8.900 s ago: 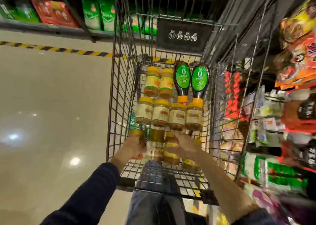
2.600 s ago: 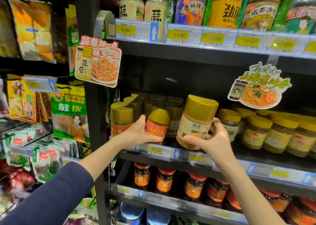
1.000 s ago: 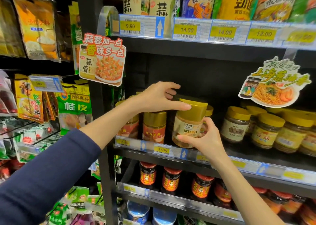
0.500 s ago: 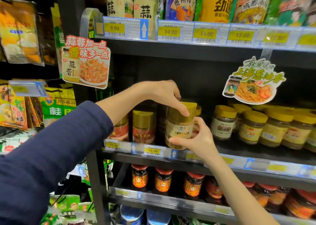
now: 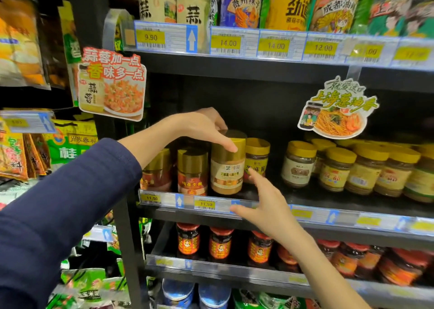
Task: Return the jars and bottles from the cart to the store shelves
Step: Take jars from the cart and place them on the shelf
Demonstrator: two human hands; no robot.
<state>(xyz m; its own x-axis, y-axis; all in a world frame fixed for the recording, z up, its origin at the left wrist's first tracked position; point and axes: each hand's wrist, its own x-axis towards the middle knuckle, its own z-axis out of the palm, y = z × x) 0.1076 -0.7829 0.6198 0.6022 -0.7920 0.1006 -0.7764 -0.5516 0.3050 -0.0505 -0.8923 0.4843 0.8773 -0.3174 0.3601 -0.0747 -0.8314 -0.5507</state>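
Observation:
A tall jar with a gold lid and beige label (image 5: 226, 174) stands upright at the front of the middle shelf (image 5: 317, 214). It is between red-labelled gold-lid jars (image 5: 192, 174) and a shorter yellow-lid jar (image 5: 257, 158). My left hand (image 5: 202, 127) reaches in from above and holds the jar's lid, thumb on the front and fingers over the top. My right hand (image 5: 265, 205) hovers open just in front of the shelf edge, fingers spread, and is off the jar. The cart is out of view.
Several yellow-lid jars (image 5: 335, 167) fill the right of the same shelf. Dark chili sauce jars (image 5: 219, 245) line the shelf below. Big jars (image 5: 192, 5) stand on the shelf above. Two cardboard promo signs (image 5: 112, 85) (image 5: 338, 111) hang off the upper rail. Spice packets (image 5: 70, 144) hang at left.
The jar went from tilted in both hands to upright on the shelf. My right hand let go of it and drew back. My left hand stays on the lid.

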